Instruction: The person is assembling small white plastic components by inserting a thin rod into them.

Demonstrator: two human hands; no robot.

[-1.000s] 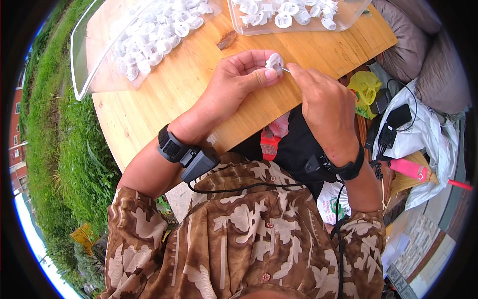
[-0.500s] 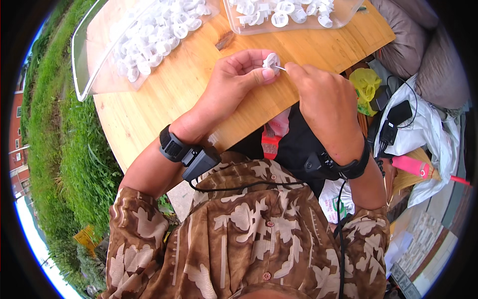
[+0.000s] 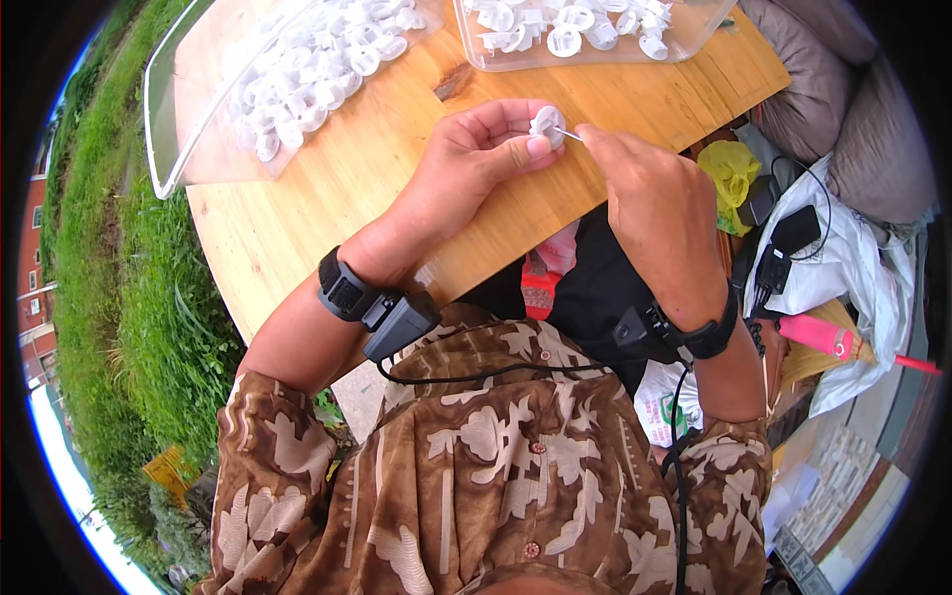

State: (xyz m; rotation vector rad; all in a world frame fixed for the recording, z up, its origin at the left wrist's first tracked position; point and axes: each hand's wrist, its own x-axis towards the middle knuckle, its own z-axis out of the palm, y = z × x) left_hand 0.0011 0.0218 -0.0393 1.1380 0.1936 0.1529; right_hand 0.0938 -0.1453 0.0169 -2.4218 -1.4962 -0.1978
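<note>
Here's the left hand (image 3: pixel 486 144), pinching a small round white plastic piece (image 3: pixel 545 122) above the wooden table (image 3: pixel 337 233), and there's the right hand (image 3: pixel 654 193), fingertips closed on a thin metal rod (image 3: pixel 569 134), its far end right at the piece! Beyond them, the left clear tub (image 3: pixel 203 159) holds a heap of white plastic parts (image 3: pixel 317 84), the right clear tub (image 3: pixel 689 42) holds more, and a yellow plastic bag (image 3: pixel 729 174) sits off to the right.

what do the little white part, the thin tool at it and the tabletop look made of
White part: probably moulded plastic, judging by its even white colour and rounded shape.
Thin tool: its slim grey shaft suggests metal, perhaps smooth; the right hand hides the rest.
Tabletop: looks like wood, with grain and a dark knot; slight sheen, possibly varnish.
</note>
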